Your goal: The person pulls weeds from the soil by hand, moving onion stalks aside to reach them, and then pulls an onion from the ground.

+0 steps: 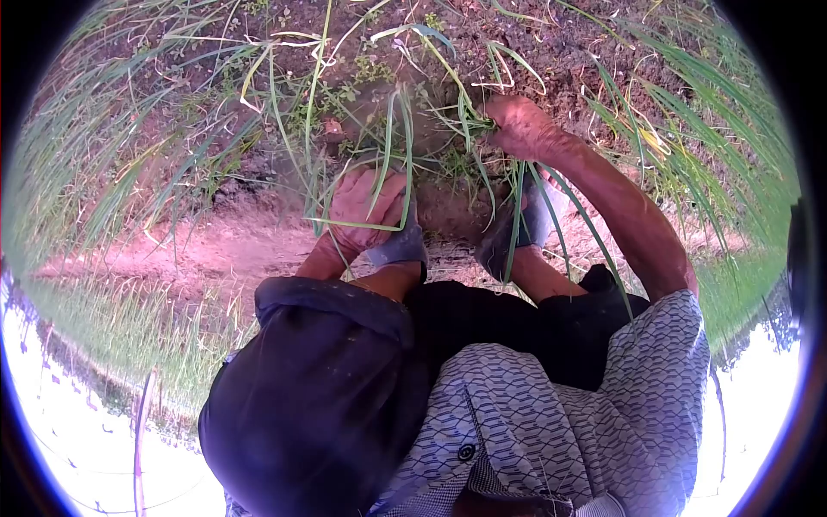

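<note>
My right hand [521, 127] is closed in a fist on a small bunch of long, narrow green leaves [469, 119], just above the soil. Some leaf ends trail below that hand. My left hand [366, 207] is low beside my left shoe [398, 246], its back towards me. Several thin green leaves [389, 146] cross in front of it. Its fingertips are hidden among leaves and against the ground, so their grip does not show. Between the hands lies brown soil with small weeds [457, 164].
Rows of tall, thin-leaved plants stand at the left [112, 155] and right [719, 112]. Bare reddish soil [189, 250] runs behind my feet. My dark-trousered knee [327, 396] takes up the lower left. A thin pole [142, 439] rises at the far lower left.
</note>
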`<state>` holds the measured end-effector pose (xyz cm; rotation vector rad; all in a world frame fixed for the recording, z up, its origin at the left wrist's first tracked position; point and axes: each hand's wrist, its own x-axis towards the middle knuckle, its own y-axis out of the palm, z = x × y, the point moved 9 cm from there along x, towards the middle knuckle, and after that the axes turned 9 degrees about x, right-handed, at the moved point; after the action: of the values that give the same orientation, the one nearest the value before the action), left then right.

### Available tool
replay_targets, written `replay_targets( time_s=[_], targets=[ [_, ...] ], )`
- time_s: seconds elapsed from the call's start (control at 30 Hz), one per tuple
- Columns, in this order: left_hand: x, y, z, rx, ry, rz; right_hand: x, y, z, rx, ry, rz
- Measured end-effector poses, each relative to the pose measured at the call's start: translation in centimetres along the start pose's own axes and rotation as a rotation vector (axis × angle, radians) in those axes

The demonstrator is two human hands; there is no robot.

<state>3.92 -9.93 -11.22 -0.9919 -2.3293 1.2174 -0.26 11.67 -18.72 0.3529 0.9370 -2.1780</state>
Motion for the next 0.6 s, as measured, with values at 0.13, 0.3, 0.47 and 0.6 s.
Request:
replay_targets(
  time_s=[0.13,0.3,0.47,0.6],
  targets=[
    [0.5,-0.6,-0.5,0.023,-0.015,-0.001,-0.3,1.6,1.2,0.04,-0.1,0.079],
    [0.3,-0.3,-0.3,0.032,-0.001,-0.029,0.7,1.5,0.7,0.11,0.066,0.023],
    [0.6,-0.7,-0.5,0.042,-0.024,-0.005,1.0,1.5,-1.5,0.439,0.296,-0.03],
    [0.6,-0.6,-0.4,0.059,-0.003,-0.015,1.5,2.4,5.2,-0.08,-0.157,0.132]
  ],
)
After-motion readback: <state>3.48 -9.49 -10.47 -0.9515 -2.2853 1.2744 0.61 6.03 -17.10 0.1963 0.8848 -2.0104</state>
